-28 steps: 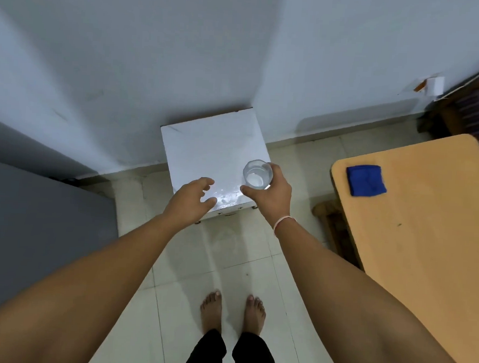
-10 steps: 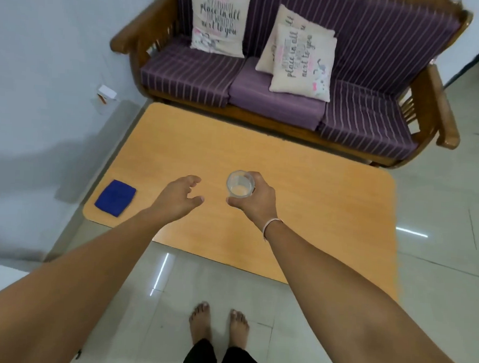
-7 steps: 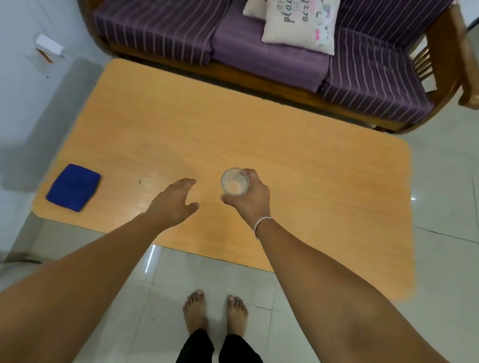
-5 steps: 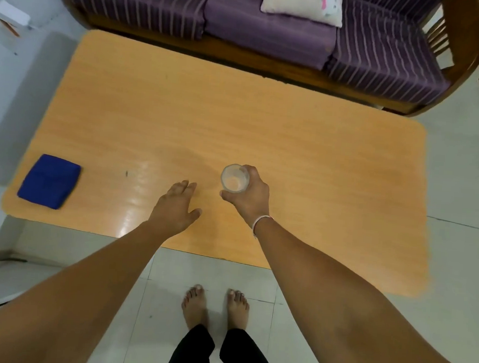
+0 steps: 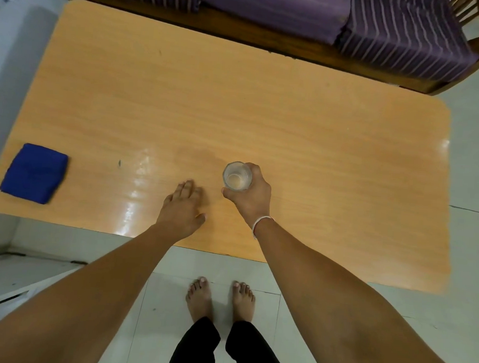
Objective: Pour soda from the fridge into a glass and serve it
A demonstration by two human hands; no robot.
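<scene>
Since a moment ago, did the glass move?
Yes. The glass, gripped by the right hand, left the white box by the wall and now sits over the wooden table, right of the blue cloth.

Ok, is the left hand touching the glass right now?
Apart. The head view shows bare table between the left hand, fingers straight, and the glass, which the right hand alone holds.

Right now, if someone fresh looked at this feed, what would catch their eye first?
Most likely the right hand gripping a clear glass with a little pale liquid, over the near middle of the wooden table. Beside it the left hand is spread with straight fingers low over the tabletop. A folded blue cloth lies at the table's left end, and a purple striped sofa runs along the far side.
</scene>
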